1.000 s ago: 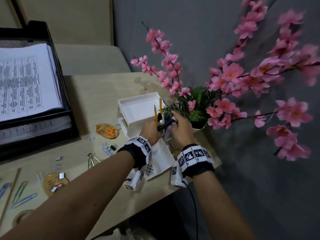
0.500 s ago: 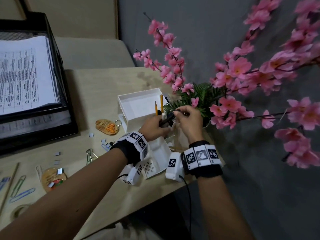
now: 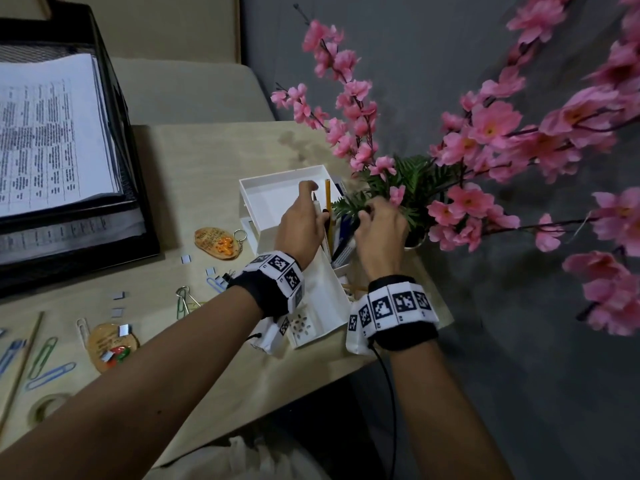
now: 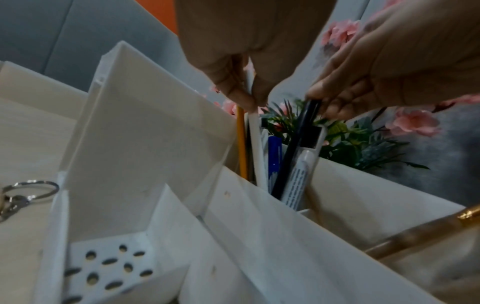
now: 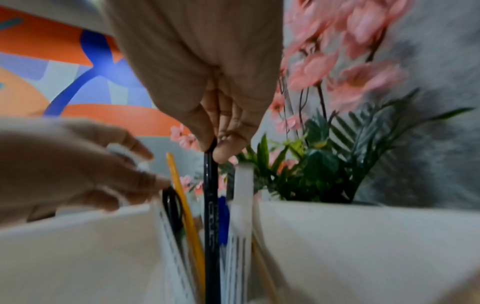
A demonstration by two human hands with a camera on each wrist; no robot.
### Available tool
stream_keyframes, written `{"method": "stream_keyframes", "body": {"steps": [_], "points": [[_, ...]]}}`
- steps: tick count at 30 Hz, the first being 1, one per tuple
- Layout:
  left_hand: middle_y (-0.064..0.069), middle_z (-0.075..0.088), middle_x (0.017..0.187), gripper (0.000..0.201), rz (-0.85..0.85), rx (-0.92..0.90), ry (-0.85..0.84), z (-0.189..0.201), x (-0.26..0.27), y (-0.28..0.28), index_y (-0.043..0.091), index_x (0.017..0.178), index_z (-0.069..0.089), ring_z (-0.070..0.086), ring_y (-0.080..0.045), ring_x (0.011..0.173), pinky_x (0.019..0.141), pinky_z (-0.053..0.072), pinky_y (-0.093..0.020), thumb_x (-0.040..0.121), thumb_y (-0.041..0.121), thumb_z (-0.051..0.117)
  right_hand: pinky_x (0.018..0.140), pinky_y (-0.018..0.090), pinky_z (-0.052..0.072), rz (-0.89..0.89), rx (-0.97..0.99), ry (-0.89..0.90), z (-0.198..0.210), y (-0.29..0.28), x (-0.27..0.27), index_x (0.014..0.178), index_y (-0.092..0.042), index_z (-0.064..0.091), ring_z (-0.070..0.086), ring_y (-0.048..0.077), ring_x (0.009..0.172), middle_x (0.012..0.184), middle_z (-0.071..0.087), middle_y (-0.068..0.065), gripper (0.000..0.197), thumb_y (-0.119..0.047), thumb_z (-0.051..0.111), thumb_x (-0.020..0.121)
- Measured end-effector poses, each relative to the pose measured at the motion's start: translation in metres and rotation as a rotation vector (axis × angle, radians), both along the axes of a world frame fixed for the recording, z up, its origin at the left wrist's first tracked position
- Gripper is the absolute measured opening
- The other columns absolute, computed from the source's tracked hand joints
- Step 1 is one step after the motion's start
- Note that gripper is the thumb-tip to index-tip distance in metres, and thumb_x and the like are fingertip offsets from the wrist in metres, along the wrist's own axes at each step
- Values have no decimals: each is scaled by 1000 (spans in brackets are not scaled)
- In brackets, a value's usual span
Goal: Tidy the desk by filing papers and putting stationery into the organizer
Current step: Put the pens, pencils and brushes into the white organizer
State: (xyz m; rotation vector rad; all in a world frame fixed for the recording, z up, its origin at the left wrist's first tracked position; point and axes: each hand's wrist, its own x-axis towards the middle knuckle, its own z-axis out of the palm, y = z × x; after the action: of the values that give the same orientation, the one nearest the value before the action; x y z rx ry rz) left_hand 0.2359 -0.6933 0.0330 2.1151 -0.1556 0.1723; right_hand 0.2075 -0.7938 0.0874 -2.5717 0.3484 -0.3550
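Grey wall and pink blossoms back the bench [image 3: 194,161], where a white organizer [image 3: 273,195] stands. Left hand [image 3: 301,226] pinches a white pen [image 4: 255,144] in its pen slot; right hand [image 3: 379,233] pinches a black pen [image 5: 210,205] upright in the same slot.

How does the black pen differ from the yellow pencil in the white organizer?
The black pen is dark and pinched at its top by the right hand; the yellow pencil is thinner and no hand holds it. The pen stands nearly upright in the right wrist view, while the pencil leans. Both stand in the same organizer slot.
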Motion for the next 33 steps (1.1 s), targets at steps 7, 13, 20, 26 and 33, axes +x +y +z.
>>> {"method": "stream_keyframes", "body": {"steps": [7,13,20,26,33], "points": [[-18,62,122,39,-9,112,-154,-10,2,-2,3,121,61,58,-34,114,90,50,-39,84,-5,52,80,41,50,108,-75,97,-14,12,1,105,1,59,60,36,97,100,66,24,17,0,50,89],[-10,22,155,64,-282,575,21,4,-10,12,9,148,17,12,-24,147,114,20,-35,89,-6,34,70,23,37,118,22,127,-9,17,4,95,-2,70,55,23,79,92,68,20,30,6,44,84],[-16,67,117,45,-176,222,148,16,-39,116,14,137,45,61,-34,108,93,48,-41,92,13,43,87,23,37,118,73,-85,-2,94,-8,109,-3,65,56,29,106,117,59,16,36,10,42,84],[-11,74,90,26,51,213,313,10,-107,261,8,105,68,68,-25,89,84,53,-32,92,10,46,85,29,42,453,246,-103,-19,225,-44,91,0,68,61,29,91,99,66,16,23,4,46,84],[-17,73,88,22,363,186,479,-16,-184,409,4,98,68,68,-27,86,83,52,-31,91,8,47,83,33,45,900,8,399,-63,347,-108,97,-9,64,58,31,101,106,65,14,20,-11,47,88]]}}
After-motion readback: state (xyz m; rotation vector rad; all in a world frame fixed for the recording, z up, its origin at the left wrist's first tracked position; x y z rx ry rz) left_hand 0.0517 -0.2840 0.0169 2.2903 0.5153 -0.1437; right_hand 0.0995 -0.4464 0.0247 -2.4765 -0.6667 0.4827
